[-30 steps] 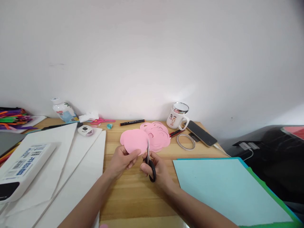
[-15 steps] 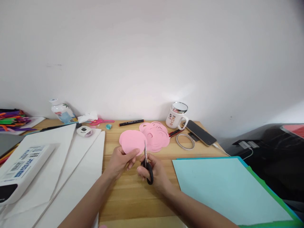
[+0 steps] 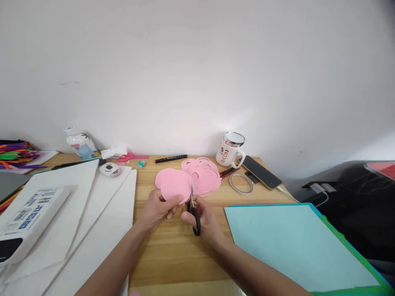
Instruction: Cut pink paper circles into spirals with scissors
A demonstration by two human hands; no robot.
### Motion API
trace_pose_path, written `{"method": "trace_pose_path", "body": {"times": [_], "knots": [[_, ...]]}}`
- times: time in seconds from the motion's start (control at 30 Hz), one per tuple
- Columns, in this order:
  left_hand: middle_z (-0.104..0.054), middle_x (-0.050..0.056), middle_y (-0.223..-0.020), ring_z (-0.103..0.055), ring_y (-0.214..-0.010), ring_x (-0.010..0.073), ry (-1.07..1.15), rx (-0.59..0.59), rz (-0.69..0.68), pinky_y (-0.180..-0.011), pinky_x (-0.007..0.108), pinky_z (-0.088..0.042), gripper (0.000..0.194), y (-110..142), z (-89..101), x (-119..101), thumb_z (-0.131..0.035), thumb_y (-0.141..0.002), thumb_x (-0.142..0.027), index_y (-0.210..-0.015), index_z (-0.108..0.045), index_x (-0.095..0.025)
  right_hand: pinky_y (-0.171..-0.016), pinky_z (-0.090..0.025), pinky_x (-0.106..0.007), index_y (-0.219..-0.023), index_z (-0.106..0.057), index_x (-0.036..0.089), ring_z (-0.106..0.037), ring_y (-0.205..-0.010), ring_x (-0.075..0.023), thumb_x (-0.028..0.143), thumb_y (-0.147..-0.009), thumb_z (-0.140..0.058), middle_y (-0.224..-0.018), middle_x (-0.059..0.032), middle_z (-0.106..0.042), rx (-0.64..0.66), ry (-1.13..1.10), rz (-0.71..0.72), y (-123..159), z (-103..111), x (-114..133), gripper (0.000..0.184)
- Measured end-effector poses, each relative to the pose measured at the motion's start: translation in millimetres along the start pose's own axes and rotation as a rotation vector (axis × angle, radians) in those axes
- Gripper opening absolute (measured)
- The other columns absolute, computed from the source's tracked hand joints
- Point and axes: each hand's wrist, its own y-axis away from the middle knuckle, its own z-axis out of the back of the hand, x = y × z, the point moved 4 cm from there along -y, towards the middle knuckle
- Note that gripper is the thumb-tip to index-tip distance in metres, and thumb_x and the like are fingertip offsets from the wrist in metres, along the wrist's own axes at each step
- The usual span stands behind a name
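Note:
My left hand (image 3: 161, 209) pinches a round pink paper piece (image 3: 175, 186) by its lower edge, thumb on top. My right hand (image 3: 200, 217) is closed around the black handles of a pair of scissors (image 3: 196, 220). The metal blades point away from me and lie along the right edge of the held paper. Behind and to the right is a heap of pink paper cutouts (image 3: 205, 176) with shapes cut out of them. Another round pink piece (image 3: 159, 177) shows partly behind the held one.
White boards (image 3: 114, 213) and a white box (image 3: 33, 222) lie left; light-blue sheets (image 3: 293, 242) lie right. Along the wall are a bottle (image 3: 82, 144), correction tape (image 3: 109, 169), pink scissors (image 3: 132, 157), a black marker (image 3: 171, 158), a mug (image 3: 228, 152), a tape ring (image 3: 241, 183) and a phone (image 3: 261, 172).
The held pink paper has shifted slightly to the right. My right hand and the scissors have also moved a little right, staying at the paper's right edge.

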Motion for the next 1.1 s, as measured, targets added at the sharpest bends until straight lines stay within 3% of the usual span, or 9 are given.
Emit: {"method": "trace_pose_path", "body": {"times": [0.57, 0.73, 0.83, 1.1], "knots": [[-0.039, -0.008, -0.032, -0.027, -0.031, 0.0023, -0.006, -0.023, -0.026, -0.034, 0.018, -0.018, 0.041, -1.0, 3.0, -1.6, -0.071, -0.062, -0.04, -0.044, -0.043, -0.016, -0.041, -0.03, -0.021, -0.078, -0.046, 0.021, -0.041, -0.039, -0.0092, 0.043, -0.062, -0.069, -0.046, 0.0083, -0.048, -0.043, 0.015, -0.092, 2.4, -0.1, -1.4, 0.036], [-0.049, -0.005, -0.04, -0.034, -0.029, 0.0033, 0.065, 0.009, -0.011, -0.031, 0.018, -0.019, 0.036, -0.4, 1.3, 0.8, -0.067, -0.067, -0.041, -0.053, -0.047, -0.015, -0.039, -0.029, -0.021, -0.076, -0.046, 0.021, -0.04, -0.037, -0.0091, 0.042, -0.064, -0.069, -0.043, 0.0089, -0.047, -0.045, 0.001, -0.09, 3.5, -1.6, -3.1, 0.033], [-0.054, -0.003, -0.045, -0.037, -0.029, 0.0043, 0.082, 0.017, 0.01, -0.03, 0.018, -0.021, 0.034, 0.4, 0.7, 0.9, -0.067, -0.068, -0.043, -0.057, -0.051, -0.014, -0.039, -0.03, -0.021, -0.076, -0.045, 0.022, -0.04, -0.037, -0.0093, 0.043, -0.064, -0.069, -0.045, 0.0088, -0.047, -0.037, 0.002, -0.084, 4.1, -1.8, -6.1, 0.034], [-0.046, -0.007, -0.036, -0.031, -0.029, 0.0025, 0.037, -0.03, 0.011, -0.031, 0.017, -0.019, 0.035, -1.0, 3.1, 1.7, -0.072, -0.062, -0.037, -0.049, -0.049, -0.015, -0.046, -0.03, -0.022, -0.083, -0.048, 0.022, -0.04, -0.049, -0.0097, 0.04, -0.058, -0.076, -0.06, 0.0062, -0.05, -0.052, -0.01, -0.051, 1.1, 4.0, -5.1, 0.041]]}}
